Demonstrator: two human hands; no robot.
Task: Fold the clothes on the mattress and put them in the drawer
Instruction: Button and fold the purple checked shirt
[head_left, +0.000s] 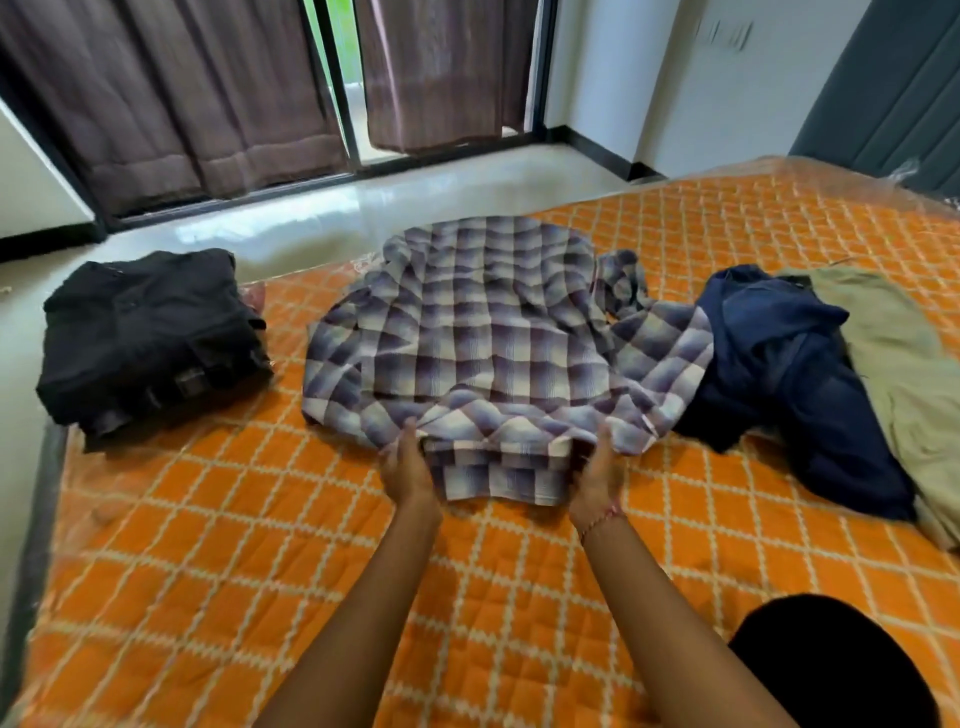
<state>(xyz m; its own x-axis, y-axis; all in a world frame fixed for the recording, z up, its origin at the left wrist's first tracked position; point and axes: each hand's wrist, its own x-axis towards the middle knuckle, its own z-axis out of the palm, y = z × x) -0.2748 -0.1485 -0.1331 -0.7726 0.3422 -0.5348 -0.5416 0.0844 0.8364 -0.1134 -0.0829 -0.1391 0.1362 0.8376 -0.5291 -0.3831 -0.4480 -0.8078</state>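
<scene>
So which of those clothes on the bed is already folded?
The black garment at the mattress's left corner: it lies as a neat squared stack. The checked shirt, navy garment and khaki garment lie loose.

A purple-and-white checked shirt (483, 332) is lying spread and rumpled in the middle of the orange quilted mattress (208, 545), its near edge folded under. Black folded clothes (150, 338) are sitting at the mattress's left corner. A crumpled navy garment (779, 364) is lying beside a khaki one (898, 364) on the right.
</scene>
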